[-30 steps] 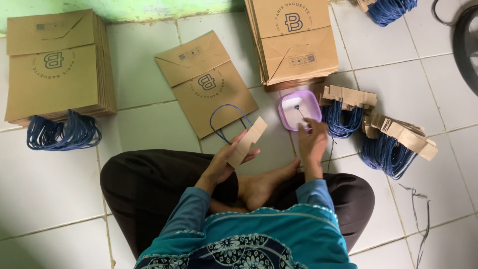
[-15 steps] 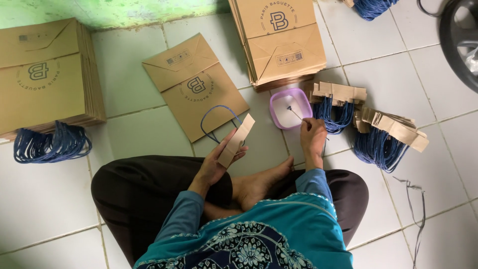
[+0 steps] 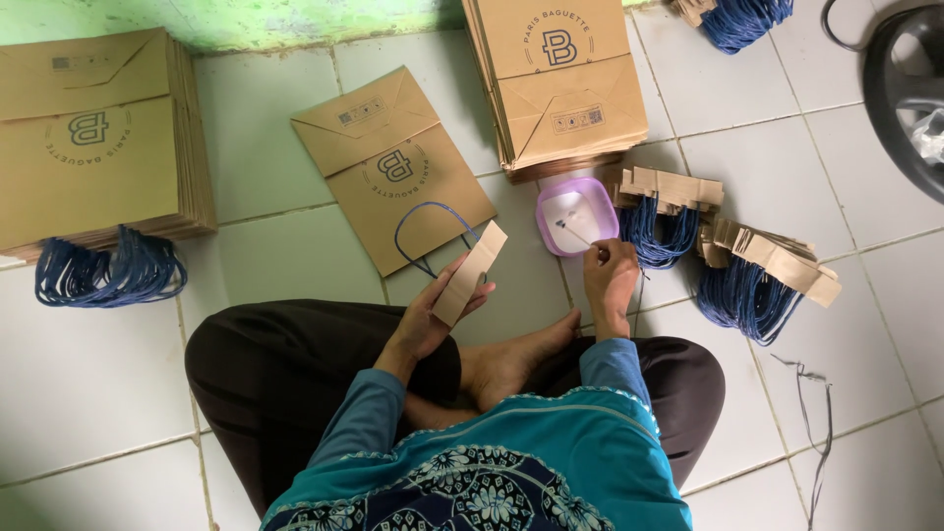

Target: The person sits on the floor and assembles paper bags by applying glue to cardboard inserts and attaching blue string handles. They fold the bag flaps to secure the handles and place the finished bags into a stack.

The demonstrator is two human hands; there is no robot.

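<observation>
Two stacks of brown paper bags flank you, one far left [image 3: 93,138] and one far centre [image 3: 562,84], with a single bag [image 3: 393,167] flat on the tiles between them. Your left hand [image 3: 428,320] grasps a cardboard strip with a blue cord loop [image 3: 470,273], while your right hand [image 3: 610,280] pinches a thin stick dipped into the purple dish [image 3: 577,216]. Bundles of blue-corded handles [image 3: 752,275] crowd the floor just right of that dish.

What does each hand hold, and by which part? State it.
Left hand: brown cardboard strip with blue cord loop, gripped at its lower end. Right hand: thin stick dipped into purple tub, held by its near end.
</observation>
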